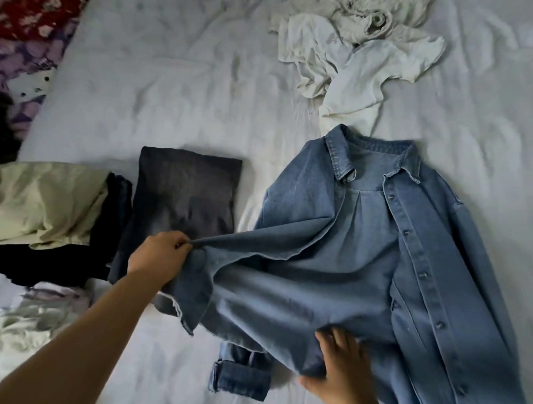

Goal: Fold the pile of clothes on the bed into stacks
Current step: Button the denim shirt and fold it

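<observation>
Head view: white bed sheet (pixel 178 92) fills the frame, crumpled. Denim shirt (pixel 368 243) lies right of centre, collar far, button placket running down its right side, one front panel lifted and stretched leftward. Far right, unfolded white garments (pixel 353 60) in a heap, just touching the collar. Left of the shirt, a folded dark grey piece (pixel 185 196); further left, a pale green garment (pixel 42 202) over black cloth. Left hand (pixel 159 257) pinches the raised panel's edge, fingers curled round it. Right hand (pixel 339 366), near, fingers spread, appears to press the hem flat. Step judged: laying out the shirt front. Next likely calls for closing the panel, smoothing, tucking the cuffed sleeve (pixel 239 377).
</observation>
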A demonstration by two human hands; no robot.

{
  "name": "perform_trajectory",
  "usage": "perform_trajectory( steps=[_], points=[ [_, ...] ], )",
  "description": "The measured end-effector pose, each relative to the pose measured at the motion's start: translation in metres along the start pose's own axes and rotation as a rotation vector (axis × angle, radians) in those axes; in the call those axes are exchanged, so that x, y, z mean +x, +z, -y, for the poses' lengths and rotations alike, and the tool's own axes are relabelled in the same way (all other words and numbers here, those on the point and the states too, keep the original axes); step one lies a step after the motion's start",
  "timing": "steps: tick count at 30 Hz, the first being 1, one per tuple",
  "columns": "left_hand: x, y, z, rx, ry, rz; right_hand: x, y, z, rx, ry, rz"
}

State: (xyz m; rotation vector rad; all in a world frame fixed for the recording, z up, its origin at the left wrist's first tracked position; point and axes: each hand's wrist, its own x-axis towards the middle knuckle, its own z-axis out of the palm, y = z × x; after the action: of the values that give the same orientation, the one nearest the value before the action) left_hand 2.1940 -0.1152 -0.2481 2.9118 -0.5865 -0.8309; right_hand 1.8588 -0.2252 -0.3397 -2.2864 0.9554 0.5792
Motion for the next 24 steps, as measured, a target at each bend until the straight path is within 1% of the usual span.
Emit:
perform_trajectory(
  steps=[1,2,3,4,5,6,7,8,9,10,12,13,15,16,18,19,20,21,22,23,24],
  points=[
    [-0.001,0.003,0.003,0.076,-0.024,-0.028,-0.002,0.005,-0.002,-0.042,-0.017,0.028],
    [-0.004,0.007,0.005,0.150,0.010,-0.109,-0.004,0.007,-0.003,-0.070,-0.033,0.067],
    [-0.010,0.014,0.003,0.188,0.104,-0.208,-0.005,0.011,-0.003,-0.087,-0.039,0.074],
    [-0.019,0.023,-0.001,0.183,0.232,-0.273,-0.007,0.012,-0.003,-0.092,-0.039,0.089],
    [-0.029,0.035,-0.006,0.174,0.359,-0.297,-0.008,0.015,-0.003,-0.106,-0.049,0.072],
    [-0.038,0.047,-0.013,0.193,0.433,-0.271,-0.009,0.017,-0.003,-0.116,-0.056,0.044],
    [-0.042,0.060,-0.015,0.207,0.425,-0.191,-0.008,0.021,-0.002,-0.128,-0.069,-0.002],
    [-0.043,0.069,-0.017,0.203,0.361,-0.133,-0.009,0.021,-0.002,-0.144,-0.069,-0.022],
    [-0.040,0.075,-0.017,0.176,0.279,-0.114,-0.007,0.021,-0.005,-0.171,-0.073,-0.056],
    [-0.034,0.077,-0.018,0.149,0.213,-0.144,-0.007,0.018,-0.007,-0.188,-0.068,-0.073],
    [-0.028,0.067,-0.027,0.174,0.154,-0.207,-0.008,0.012,-0.013,-0.192,-0.085,-0.111],
    [-0.029,0.059,-0.035,0.209,0.153,-0.184,-0.008,0.010,-0.018,-0.188,-0.115,-0.135],
    [-0.042,0.044,-0.060,0.262,0.235,-0.092,-0.010,0.001,-0.022,-0.185,-0.110,-0.093],
    [-0.055,0.037,-0.075,0.272,0.300,-0.013,-0.012,-0.003,-0.022,-0.196,-0.106,-0.066],
    [-0.089,0.035,-0.099,0.265,0.463,0.160,-0.016,-0.014,-0.023,-0.256,-0.150,-0.089],
    [-0.106,0.042,-0.106,0.223,0.540,0.245,-0.018,-0.018,-0.025,-0.244,-0.158,-0.034],
    [-0.122,0.050,-0.114,0.165,0.615,0.331,-0.021,-0.025,-0.025,-0.223,-0.109,0.035],
    [-0.136,0.060,-0.119,0.116,0.681,0.412,-0.025,-0.028,-0.031,-0.234,-0.099,0.108],
    [-0.148,0.071,-0.124,0.072,0.726,0.492,-0.026,-0.031,-0.038,-0.248,-0.130,0.122],
    [-0.160,0.080,-0.131,0.002,0.743,0.572,-0.031,-0.033,-0.046,-0.226,-0.140,0.140],
    [-0.169,0.089,-0.135,-0.072,0.725,0.659,-0.035,-0.032,-0.055,-0.205,-0.156,0.194]
  ],
)
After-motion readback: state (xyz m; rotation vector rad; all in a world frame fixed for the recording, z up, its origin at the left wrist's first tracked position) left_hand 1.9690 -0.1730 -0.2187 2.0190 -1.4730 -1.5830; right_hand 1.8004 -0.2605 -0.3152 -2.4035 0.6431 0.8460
